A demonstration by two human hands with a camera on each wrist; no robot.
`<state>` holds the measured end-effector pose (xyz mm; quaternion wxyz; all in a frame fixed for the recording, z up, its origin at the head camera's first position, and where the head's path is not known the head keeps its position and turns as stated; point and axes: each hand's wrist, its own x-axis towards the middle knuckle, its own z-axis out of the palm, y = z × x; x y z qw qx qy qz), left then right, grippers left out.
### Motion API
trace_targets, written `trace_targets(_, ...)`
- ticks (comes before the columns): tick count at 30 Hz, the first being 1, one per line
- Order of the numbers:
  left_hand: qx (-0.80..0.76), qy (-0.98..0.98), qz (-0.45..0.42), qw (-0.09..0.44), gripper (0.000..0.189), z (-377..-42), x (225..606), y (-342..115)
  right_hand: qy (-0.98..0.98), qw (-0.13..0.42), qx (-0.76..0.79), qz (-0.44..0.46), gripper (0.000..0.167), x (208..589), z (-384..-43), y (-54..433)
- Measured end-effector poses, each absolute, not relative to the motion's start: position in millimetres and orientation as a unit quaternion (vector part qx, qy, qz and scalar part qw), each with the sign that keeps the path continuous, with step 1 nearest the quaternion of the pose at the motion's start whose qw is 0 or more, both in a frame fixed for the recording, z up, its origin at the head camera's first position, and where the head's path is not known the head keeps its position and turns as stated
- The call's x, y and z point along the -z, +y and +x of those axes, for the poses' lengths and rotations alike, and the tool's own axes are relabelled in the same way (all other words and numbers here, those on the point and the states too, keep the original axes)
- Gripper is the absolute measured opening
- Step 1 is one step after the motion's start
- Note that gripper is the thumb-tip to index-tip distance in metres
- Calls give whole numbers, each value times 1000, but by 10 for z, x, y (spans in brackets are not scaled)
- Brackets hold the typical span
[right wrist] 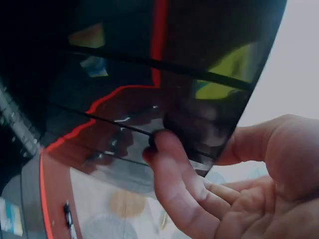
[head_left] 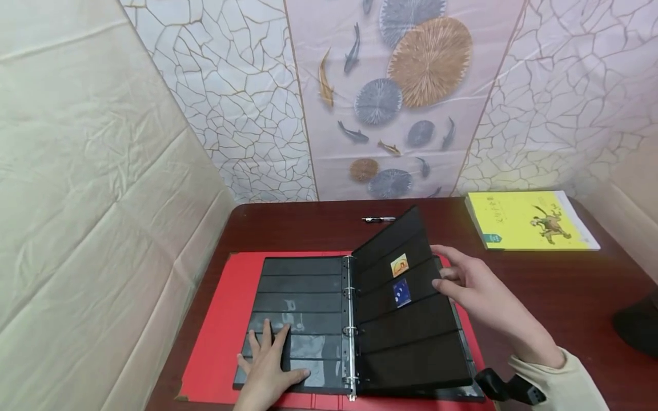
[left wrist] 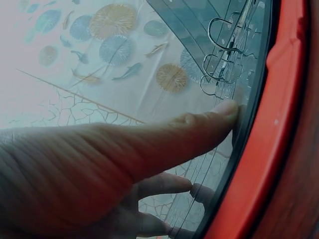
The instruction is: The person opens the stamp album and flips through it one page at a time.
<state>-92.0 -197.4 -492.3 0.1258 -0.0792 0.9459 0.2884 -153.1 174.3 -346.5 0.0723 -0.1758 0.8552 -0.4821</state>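
Note:
A red ring-bound stamp album (head_left: pixel 218 319) lies spread on the table, its black stock pages held by metal rings (head_left: pixel 350 331). My left hand (head_left: pixel 269 365) rests on the left page (head_left: pixel 303 283), with fingers spread; in the left wrist view its thumb and fingers touch the glossy surface. My right hand (head_left: pixel 480 288) pinches the outer edge of a black page (head_left: pixel 406 342), which stands lifted at a slant over the right side. That page carries an orange and cream stamp (head_left: pixel 399 265) and a blue stamp (head_left: pixel 402 293). In the right wrist view, fingers (right wrist: pixel 174 179) lie against the page's reflective face.
Beyond the album lies a pen (head_left: pixel 378 219). A thick yellow book (head_left: pixel 514 220) sits at the back right of the dark wooden table (head_left: pixel 288 225). Something black (head_left: pixel 637 325) shows at the right edge. Patterned cloth (head_left: pixel 257 103) hangs behind the table.

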Motion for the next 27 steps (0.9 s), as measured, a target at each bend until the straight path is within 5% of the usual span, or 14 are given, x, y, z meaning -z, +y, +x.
trace_targets(20, -299, 949, -53, 87, 92, -868, 4826, -1917, 854, 32, 493, -163, 52, 3131, -1597, 1165)
trace_targets(27, -343, 939, -34, -4, 75, -896, 4597, -1744, 856, 34, 487, -173, 50, 3106, -1627, 1007)
